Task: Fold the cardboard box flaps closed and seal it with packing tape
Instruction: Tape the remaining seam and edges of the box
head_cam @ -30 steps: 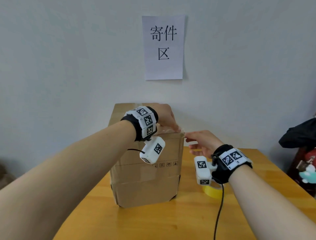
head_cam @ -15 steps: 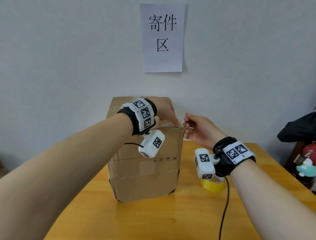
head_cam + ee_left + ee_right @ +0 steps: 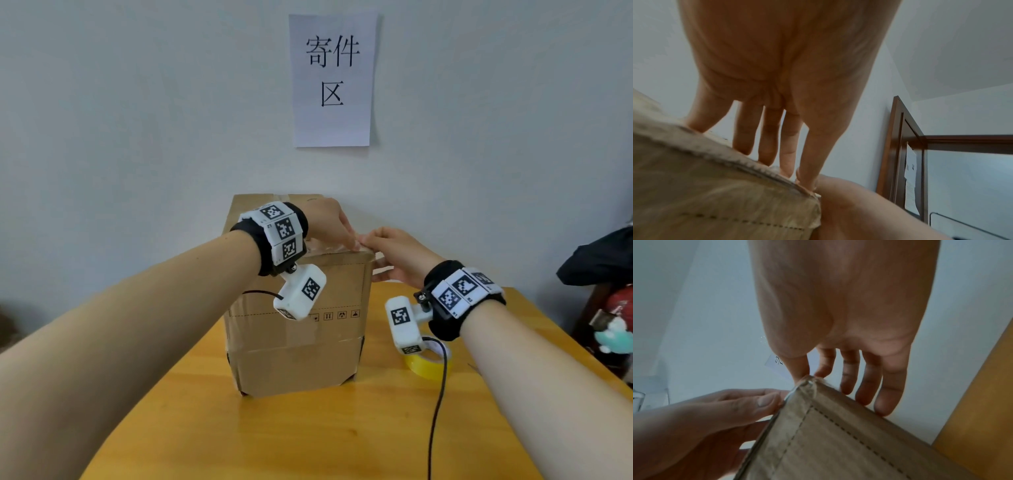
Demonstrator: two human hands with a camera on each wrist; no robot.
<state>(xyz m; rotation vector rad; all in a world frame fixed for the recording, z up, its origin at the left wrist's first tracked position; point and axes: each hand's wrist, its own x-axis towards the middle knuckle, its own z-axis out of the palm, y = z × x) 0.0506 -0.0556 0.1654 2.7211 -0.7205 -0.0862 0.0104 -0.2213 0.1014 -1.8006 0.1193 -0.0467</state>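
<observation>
The cardboard box (image 3: 298,329) stands upright on the wooden counter (image 3: 308,438), flaps folded down, with glossy clear tape (image 3: 329,247) running along its top toward the near right corner. The left forearm reaches in from 8 o'clock and bends down at the wrist, so the left hand (image 3: 327,222) lies over the box top; in the left wrist view its fingers (image 3: 766,146) are straight and slightly spread, tips pressing along the top edge, grasping nothing. The right forearm enters from 4 o'clock, and the right hand (image 3: 397,255) meets the left at the box's top right corner, the two hands touching there. In the right wrist view the right thumb and index fingertip (image 3: 823,369) pinch together at that corner, where a thin shiny edge of tape shows, while the other three fingers hang extended down the box's right side wall; whether the pinch truly holds the tape end cannot be told for certain. A yellow roll of packing tape (image 3: 428,365) lies flat on the counter at 4 o'clock from the box, near it but apart, below the right wrist. A paper sign (image 3: 332,78) hangs on the wall at 12 o'clock.
</observation>
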